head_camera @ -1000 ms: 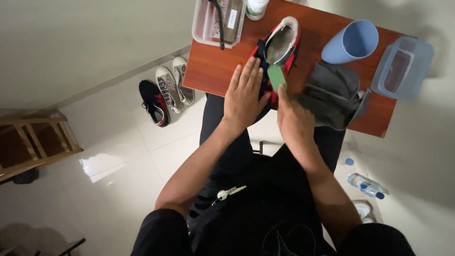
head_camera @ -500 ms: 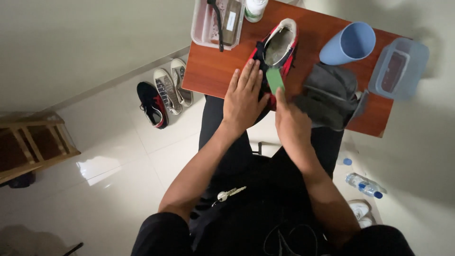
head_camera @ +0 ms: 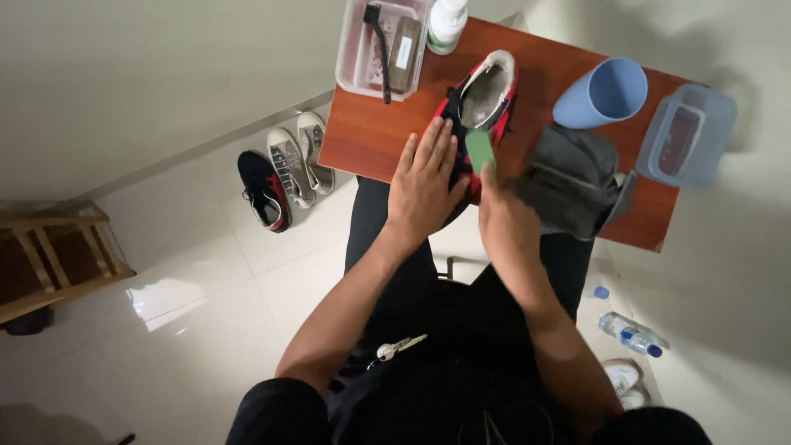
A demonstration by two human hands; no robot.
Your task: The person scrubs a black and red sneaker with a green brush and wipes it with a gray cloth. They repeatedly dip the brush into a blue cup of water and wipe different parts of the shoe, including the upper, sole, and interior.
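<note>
A black and red sneaker (head_camera: 486, 91) with a pale lining lies on the small brown table (head_camera: 371, 136). My left hand (head_camera: 424, 177) rests flat on the shoe's near end, fingers spread, pressing it down. My right hand (head_camera: 504, 216) holds a small green brush (head_camera: 479, 151) against the side of the shoe. I sit at the table with my legs under it.
A clear tray (head_camera: 362, 58) with a black brush and a brown block stands at the table's far left, a white bottle (head_camera: 447, 21) beside it. A blue cup (head_camera: 600, 92), a grey cloth (head_camera: 568, 177) and a plastic box (head_camera: 688, 136) sit at right. Shoes (head_camera: 284, 169) lie on the floor, a plastic bottle (head_camera: 630, 334) too.
My right hand has slid the green brush a little along the shoe's side. My left hand stays on the shoe.
</note>
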